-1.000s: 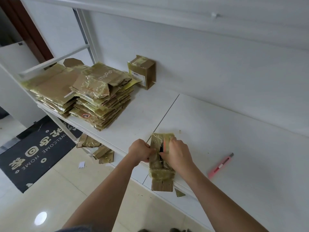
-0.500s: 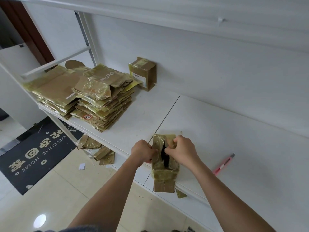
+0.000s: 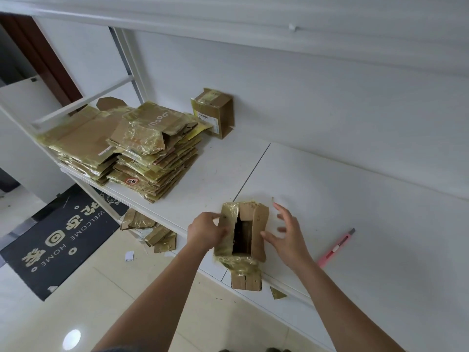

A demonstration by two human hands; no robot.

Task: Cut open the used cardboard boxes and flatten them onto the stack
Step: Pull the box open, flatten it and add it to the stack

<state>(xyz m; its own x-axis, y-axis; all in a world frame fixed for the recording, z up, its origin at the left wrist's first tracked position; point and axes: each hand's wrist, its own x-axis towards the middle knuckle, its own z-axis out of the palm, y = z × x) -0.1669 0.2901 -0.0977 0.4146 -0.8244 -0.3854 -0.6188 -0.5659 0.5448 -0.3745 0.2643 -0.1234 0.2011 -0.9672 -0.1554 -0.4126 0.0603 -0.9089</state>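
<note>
Your left hand (image 3: pixel 206 231) grips the left top flap of the small tape-wrapped brown cardboard box (image 3: pixel 241 231), which sits at the front edge of the white worktop (image 3: pixel 355 212) with its top split open. Your right hand (image 3: pixel 285 233) is released, fingers spread, just beside the right flap and apparently not touching it. The box overhangs the edge a little, so a hard pull from one side alone could tip it to the floor, where other cardboard scraps (image 3: pixel 152 229) lie. Yellowish tape across the near end looks uncut; it may resist flattening and tear unevenly. The pink utility knife (image 3: pixel 336 247) lies near your right forearm, so a careless sweep could knock it. The stack of flattened boxes (image 3: pixel 142 151) waits well apart, to the left.
</note>
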